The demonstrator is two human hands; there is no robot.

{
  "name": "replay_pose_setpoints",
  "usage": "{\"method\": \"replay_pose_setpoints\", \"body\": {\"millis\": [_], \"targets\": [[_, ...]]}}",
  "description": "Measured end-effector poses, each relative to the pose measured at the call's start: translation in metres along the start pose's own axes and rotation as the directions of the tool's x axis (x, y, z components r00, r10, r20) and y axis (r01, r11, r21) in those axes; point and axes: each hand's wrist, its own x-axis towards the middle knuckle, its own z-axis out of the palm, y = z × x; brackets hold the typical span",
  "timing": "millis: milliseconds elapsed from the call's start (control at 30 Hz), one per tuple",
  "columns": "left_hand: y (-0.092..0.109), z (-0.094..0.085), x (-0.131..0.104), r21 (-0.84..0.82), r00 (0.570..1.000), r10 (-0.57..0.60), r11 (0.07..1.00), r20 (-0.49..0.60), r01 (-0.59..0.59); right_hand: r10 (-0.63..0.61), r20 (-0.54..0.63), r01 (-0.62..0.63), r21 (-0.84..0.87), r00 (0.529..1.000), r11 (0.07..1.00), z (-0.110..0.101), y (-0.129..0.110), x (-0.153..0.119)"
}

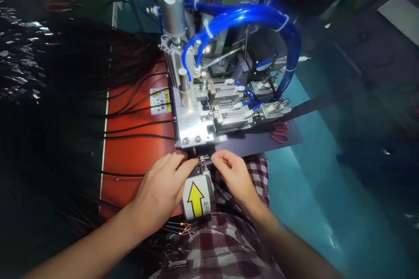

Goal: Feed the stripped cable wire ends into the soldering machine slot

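Head view: thin coloured wires (204, 157), stripped fine, at the black clamp block (198, 169) below the machine's edge, between the hands.
Left hand (163, 183): thumb against the block beside the wires; whether its fingers grip one, I cannot tell.
Right hand (231, 172): thumb and forefinger tips together at the wire ends; any pinched strand is hidden.
Machine (193, 120): brushed metal plate, ribbed cylinders, glossy curved blue tubes (248, 15) with white ties.
Surface: smooth orange-red panel (140, 117) crossed by black cables (140, 135); red-handled scissors (279, 133) on a dark plate (248, 141).
Room: teal floor (294, 183), blurred dark surroundings; checked cloth (222, 248) on the lap.
Writing: yellow arrow label (197, 198), "运行方", cut off; warning sticker (160, 101), "保养设备".
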Motion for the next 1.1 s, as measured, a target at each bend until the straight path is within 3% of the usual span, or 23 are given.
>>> {"method": "replay_pose_setpoints", "body": {"millis": [167,300,367,467,567,700,900,1100], "targets": [[0.0,0.0,0.001,-0.014,1.0,-0.005,1.0,-0.005,0.005,-0.148,0.007,0.144,-0.288,0.989,0.947,0.007,-0.005,-0.017],[-0.001,0.0,0.001,-0.025,1.0,-0.004,1.0,-0.007,0.004,-0.415,0.003,0.333,-0.601,0.91,0.727,0.007,-0.016,-0.017],[-0.002,0.0,0.002,-0.032,1.0,-0.006,0.999,-0.007,0.006,-0.373,0.014,0.322,-0.534,0.928,0.782,0.006,-0.016,-0.012],[-0.001,-0.002,0.002,-0.036,1.0,-0.005,0.999,-0.006,0.005,-0.137,0.035,0.141,-0.149,0.99,0.979,0.005,-0.007,-0.001],[0.002,-0.005,0.001,0.05,1.0,-0.013,0.999,0.015,0.012,0.01,0.111,-0.023,0.117,0.994,0.993,0.002,0.003,0.007],[0.005,-0.006,-0.004,0.189,0.996,-0.024,0.982,0.089,0.007,-0.032,0.143,0.016,0.109,0.989,0.994,-0.004,0.009,0.009],[0.002,-0.002,-0.005,0.037,0.997,0.002,0.999,0.077,-0.005,-0.186,0.098,0.194,-0.088,0.978,0.977,0.003,0.013,0.01],[0.003,-0.003,-0.003,0.062,0.998,-0.004,0.998,0.058,0.001,-0.227,0.102,0.226,0.019,0.969,0.974,0.011,0.017,0.012]]}}
